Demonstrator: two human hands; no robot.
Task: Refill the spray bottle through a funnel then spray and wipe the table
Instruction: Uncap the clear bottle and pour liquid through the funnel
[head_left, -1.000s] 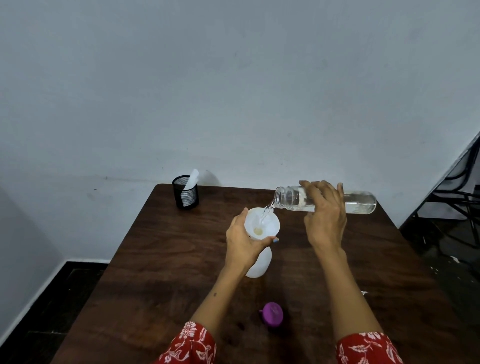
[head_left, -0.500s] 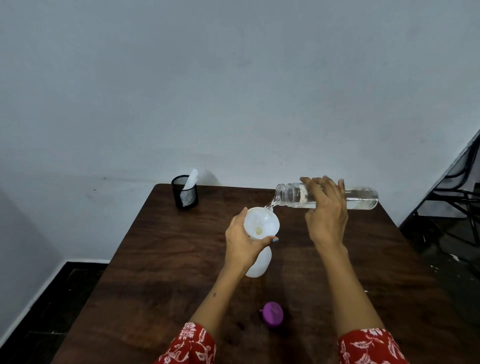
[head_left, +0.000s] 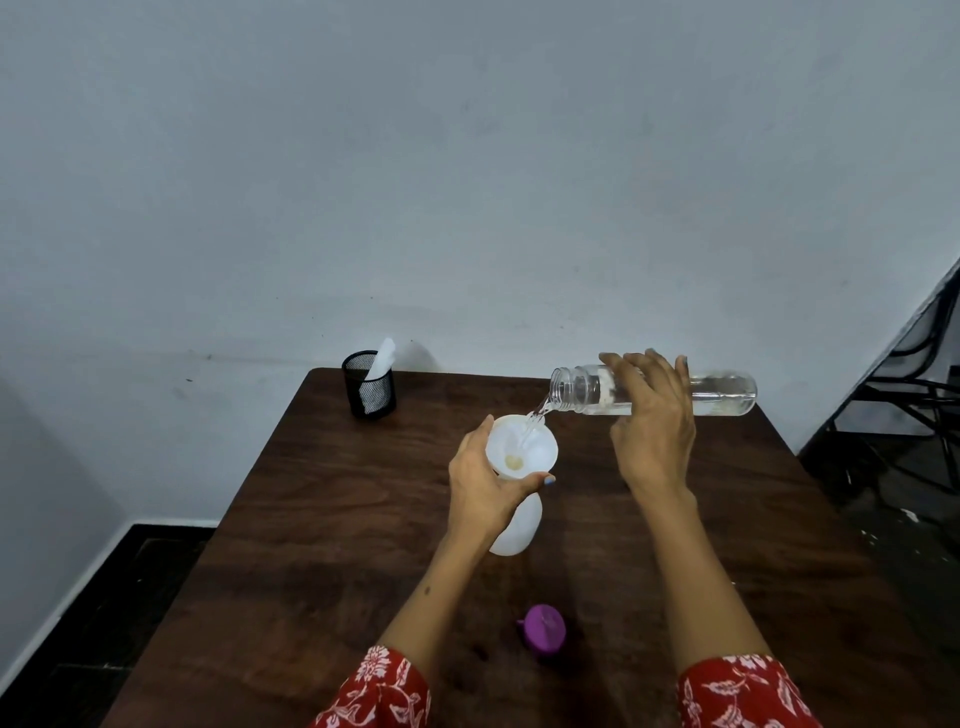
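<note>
A white spray bottle (head_left: 518, 525) without its head stands mid-table, with a white funnel (head_left: 523, 445) in its neck. My left hand (head_left: 480, 486) grips the bottle's neck just under the funnel. My right hand (head_left: 655, 415) holds a clear water bottle (head_left: 722, 392) tipped almost level, mouth to the left. A thin stream of water runs from the mouth into the funnel. The purple spray head (head_left: 544, 625) lies on the table near me.
A black mesh cup (head_left: 369, 384) holding a white cloth stands at the far left corner of the dark wooden table (head_left: 322, 519). A wall rises behind the table. Black chair frames (head_left: 914, 384) stand to the right.
The clear bottle has risen slightly at its base and shifted a little right, and the water keeps running into the funnel. My left hand has stayed put.
</note>
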